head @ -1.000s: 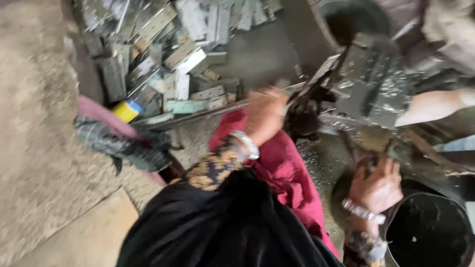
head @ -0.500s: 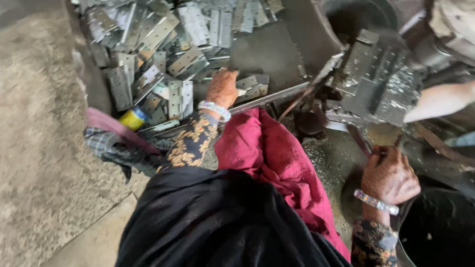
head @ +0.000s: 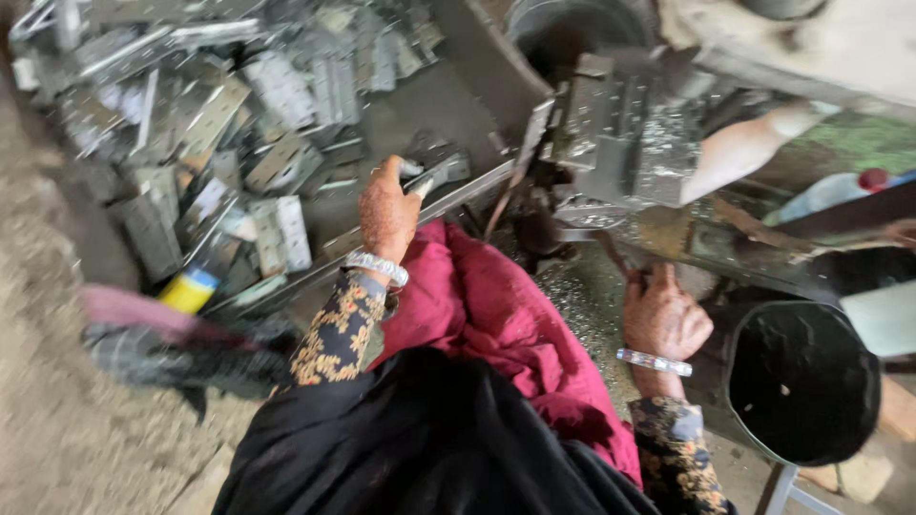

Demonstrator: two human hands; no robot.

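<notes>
My left hand (head: 386, 212) reaches over the tray's metal rim (head: 458, 195) and pinches a small grey metal plate (head: 434, 174) at the edge of a pile of perforated metal plates (head: 239, 143). My right hand (head: 665, 319) is lower right, its fingers closed around a thin dark handle (head: 620, 259) that runs up toward the grimy press machine (head: 620, 143). Both wrists carry silver bangles. A dark red cloth (head: 496, 324) lies over my lap between the hands.
Another person's bare forearm (head: 754, 148) reaches in from the right behind the press. A black bucket (head: 801, 381) stands at lower right. A yellow and blue container (head: 189, 289) lies by the pile's near edge. Metal shavings (head: 577, 305) cover the floor by the machine.
My left hand has swung left from the machine to the plate pile and now pinches a plate. My right hand has stayed low by the press, on the handle.
</notes>
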